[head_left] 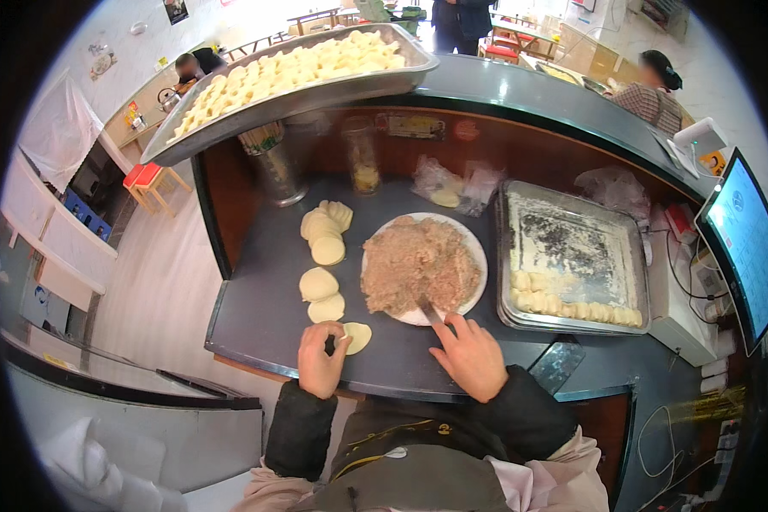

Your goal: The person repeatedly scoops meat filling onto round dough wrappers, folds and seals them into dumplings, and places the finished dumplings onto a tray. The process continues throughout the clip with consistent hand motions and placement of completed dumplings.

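My left hand pinches the left edge of a round dough wrapper between thumb and forefinger, near the counter's front edge. My right hand holds a flat metal spatula or knife, its far end in the ground meat filling. That filling is heaped on a white round plate. More wrappers overlap just beyond my left hand, and a fanned pile of wrappers lies farther back. On the right, a floured metal tray bears a row of shaped dumplings along its near side.
A large metal tray of dumplings rests on the raised ledge. Below stand a metal container of chopsticks and a glass jar. Plastic bags lie behind the plate. A phone and a monitor are at right. Several people are beyond.
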{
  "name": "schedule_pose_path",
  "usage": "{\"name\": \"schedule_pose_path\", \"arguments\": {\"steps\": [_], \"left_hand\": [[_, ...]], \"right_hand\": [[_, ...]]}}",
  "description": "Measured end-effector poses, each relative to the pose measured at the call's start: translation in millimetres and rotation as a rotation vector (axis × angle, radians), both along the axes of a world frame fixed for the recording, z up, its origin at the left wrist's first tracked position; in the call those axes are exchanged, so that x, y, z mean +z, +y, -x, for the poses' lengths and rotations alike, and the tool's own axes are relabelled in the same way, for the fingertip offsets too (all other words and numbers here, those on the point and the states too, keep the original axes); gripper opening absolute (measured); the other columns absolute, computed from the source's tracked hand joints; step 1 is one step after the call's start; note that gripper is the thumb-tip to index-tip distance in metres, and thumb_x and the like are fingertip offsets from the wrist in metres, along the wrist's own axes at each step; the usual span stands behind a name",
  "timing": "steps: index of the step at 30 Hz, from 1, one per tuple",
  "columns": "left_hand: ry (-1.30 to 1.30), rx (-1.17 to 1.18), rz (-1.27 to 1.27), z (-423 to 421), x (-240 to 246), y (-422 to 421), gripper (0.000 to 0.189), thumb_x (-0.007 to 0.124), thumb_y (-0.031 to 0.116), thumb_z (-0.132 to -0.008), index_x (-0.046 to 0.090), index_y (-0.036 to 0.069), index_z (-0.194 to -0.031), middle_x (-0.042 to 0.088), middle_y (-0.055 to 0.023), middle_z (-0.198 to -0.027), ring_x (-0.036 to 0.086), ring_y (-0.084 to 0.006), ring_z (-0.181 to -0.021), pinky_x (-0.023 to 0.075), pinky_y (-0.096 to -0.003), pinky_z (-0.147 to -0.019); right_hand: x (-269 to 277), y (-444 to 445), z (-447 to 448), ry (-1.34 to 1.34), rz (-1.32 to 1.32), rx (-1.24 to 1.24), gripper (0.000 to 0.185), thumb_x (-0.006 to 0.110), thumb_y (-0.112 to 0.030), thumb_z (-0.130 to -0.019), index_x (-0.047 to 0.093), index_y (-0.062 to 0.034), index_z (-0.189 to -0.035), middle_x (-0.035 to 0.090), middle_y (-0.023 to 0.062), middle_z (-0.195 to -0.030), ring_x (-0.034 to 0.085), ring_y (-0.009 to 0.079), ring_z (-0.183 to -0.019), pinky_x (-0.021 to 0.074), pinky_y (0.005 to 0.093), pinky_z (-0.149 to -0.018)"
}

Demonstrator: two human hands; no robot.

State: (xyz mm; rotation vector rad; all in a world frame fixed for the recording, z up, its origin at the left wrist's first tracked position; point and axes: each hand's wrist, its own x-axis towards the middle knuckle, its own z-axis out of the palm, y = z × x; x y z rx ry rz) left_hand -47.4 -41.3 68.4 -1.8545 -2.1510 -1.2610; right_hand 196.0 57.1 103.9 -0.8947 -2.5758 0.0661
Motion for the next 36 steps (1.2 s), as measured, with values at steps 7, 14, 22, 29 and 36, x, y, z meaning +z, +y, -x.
{"name": "schedule_pose_path", "arguments": {"steps": [7,14,22,29,36], "left_hand": [[-1.248,-0.149,-0.078,-1,19,-4,0.013,0.056,0.008,-0.097,0.049,0.003,-0.107,0.065,-0.0100,-0.100,0.063,-0.0126,-0.085,0.0521,-0.0288,-0.076],[-2.284,-0.540,-0.219,-3,10,10,0.023,0.050,0.032,-0.099,0.052,0.011,-0.108,0.060,-0.0028,-0.100,0.057,-0.0172,-0.091,0.0486,-0.0370,-0.086],[-2.259,-0.394,0.268,-46,5,-4,0.049,0.045,0.028,-0.101,0.037,-0.001,-0.140,0.046,-0.0152,-0.139,0.045,-0.0266,-0.130,0.0398,-0.0372,-0.104],[-1.555,-0.477,0.397,-69,7,-3,0.039,0.048,0.020,-0.101,0.045,-0.004,-0.131,0.060,-0.0161,-0.115,0.065,-0.0223,-0.094,0.0514,-0.0319,-0.087],[-1.955,-0.462,0.382,-83,-2,18,0.046,0.033,0.031,-0.105,0.042,-0.006,-0.131,0.056,-0.0205,-0.123,0.056,-0.0294,-0.113,0.0430,-0.0386,-0.101]], "right_hand": [[12,6,7,0.026,0.027,-0.214,0.019,0.059,-0.001,-0.078,0.061,-0.0055,-0.096,0.057,0.0073,-0.091,0.063,0.0259,-0.074,0.0514,0.0373,-0.059],[13,10,17,0.133,-0.011,-0.130,0.009,0.060,-0.004,-0.077,0.060,-0.0081,-0.085,0.056,0.0046,-0.088,0.063,0.0256,-0.071,0.0503,0.0397,-0.055],[18,12,-3,0.305,0.033,-0.074,0.004,0.064,-0.008,-0.083,0.064,-0.0084,-0.086,0.057,0.0040,-0.081,0.063,0.0262,-0.070,0.0502,0.0380,-0.056],[17,13,-9,0.246,0.067,0.008,0.009,0.065,-0.005,-0.079,0.065,-0.0081,-0.088,0.060,0.0018,-0.086,0.063,0.0224,-0.070,0.0502,0.0338,-0.056],[19,15,-6,0.203,0.005,0.036,0.009,0.066,-0.005,-0.076,0.067,-0.0092,-0.085,0.062,0.0008,-0.087,0.064,0.0207,-0.071,0.0503,0.0328,-0.056]]}}
